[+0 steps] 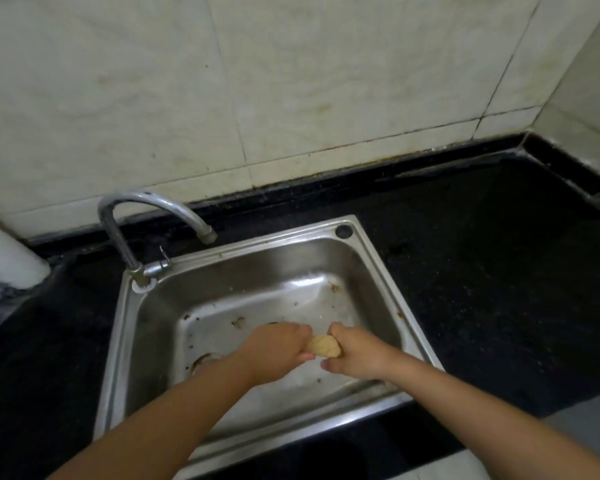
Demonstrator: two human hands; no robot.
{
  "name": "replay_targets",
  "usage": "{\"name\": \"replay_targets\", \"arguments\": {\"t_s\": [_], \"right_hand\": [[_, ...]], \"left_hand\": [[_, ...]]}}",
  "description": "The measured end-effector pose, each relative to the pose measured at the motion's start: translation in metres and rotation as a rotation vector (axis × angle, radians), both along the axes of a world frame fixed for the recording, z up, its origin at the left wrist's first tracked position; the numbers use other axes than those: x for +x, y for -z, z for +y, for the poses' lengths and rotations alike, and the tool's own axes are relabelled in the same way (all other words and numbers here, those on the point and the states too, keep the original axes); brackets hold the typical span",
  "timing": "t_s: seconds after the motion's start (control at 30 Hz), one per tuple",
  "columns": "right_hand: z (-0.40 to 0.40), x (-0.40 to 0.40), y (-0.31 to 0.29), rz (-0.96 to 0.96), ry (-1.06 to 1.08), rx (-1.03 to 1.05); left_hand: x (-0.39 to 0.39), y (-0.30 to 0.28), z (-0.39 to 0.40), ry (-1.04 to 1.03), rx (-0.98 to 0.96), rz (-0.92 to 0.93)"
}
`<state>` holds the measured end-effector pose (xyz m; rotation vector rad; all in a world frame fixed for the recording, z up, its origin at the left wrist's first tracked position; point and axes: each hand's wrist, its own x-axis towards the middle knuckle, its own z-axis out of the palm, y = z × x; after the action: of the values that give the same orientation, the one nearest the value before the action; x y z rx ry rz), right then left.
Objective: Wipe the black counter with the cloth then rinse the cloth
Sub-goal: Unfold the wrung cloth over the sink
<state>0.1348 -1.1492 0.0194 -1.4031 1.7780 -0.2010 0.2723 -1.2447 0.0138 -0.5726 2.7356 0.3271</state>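
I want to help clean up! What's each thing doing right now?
Cloth: bunched up, gripped at both ends over the sink.
Left hand: gripping the cloth.
Right hand: gripping the cloth.
Faucet: no water visibly running.
Sink: dirty, brown specks, not filled.

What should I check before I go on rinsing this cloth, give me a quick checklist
1. Cloth held at both ends: ok, left hand and right hand each have a grip on it.
2. Cloth over the sink, not the black counter: ok.
3. Water running from the tap: not ok, no stream shows.
4. Cloth under the spout: not ok, it is nearer the front.
5. Drain clear: cannot tell.
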Motion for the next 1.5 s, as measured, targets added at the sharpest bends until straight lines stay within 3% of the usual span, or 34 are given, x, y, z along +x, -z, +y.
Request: {"name": "replay_targets", "arguments": {"t_s": [0.2,0.33,0.4,0.57,0.7,0.8,0.97,1.17,1.37,1.43,1.5], "right_hand": [[-0.005,0.007,-0.041,0.034,0.156,-0.436],[-0.011,0.018,-0.067,-0.058,0.344,-0.568],[-0.017,0.026,-0.076,-0.118,0.378,-0.608],[-0.035,0.051,-0.092,0.023,0.288,-0.662],[-0.044,0.072,-0.099,0.025,0.196,-0.816],[-0.050,0.080,-0.105,-0.064,0.175,-0.789],[-0.060,0.088,-0.120,-0.388,0.286,-0.736],[-0.071,0.097,-0.125,-0.537,0.342,-0.704],[-0.087,0.100,-0.131,-0.329,0.371,-0.847],[-0.096,0.099,-0.134,-0.051,0.291,-0.886],[-0.104,0.094,-0.137,0.239,0.202,-0.815]], "left_hand": [[0.036,-0.030,-0.008,-0.581,0.444,0.684],[0.057,-0.068,-0.017,-0.743,0.740,0.947],[0.065,-0.083,-0.021,-0.728,0.773,0.975],[0.078,-0.108,-0.036,-0.763,0.696,1.069],[0.083,-0.116,-0.047,-0.940,0.824,1.039],[0.091,-0.122,-0.052,-1.036,0.935,1.001],[0.116,-0.123,-0.063,-0.768,1.075,1.028],[0.130,-0.124,-0.074,-0.666,0.867,1.038],[0.129,-0.129,-0.082,-0.661,0.674,0.990],[0.126,-0.131,-0.085,-0.709,0.678,1.013],[0.125,-0.132,-0.090,-0.753,0.803,0.997]]}}
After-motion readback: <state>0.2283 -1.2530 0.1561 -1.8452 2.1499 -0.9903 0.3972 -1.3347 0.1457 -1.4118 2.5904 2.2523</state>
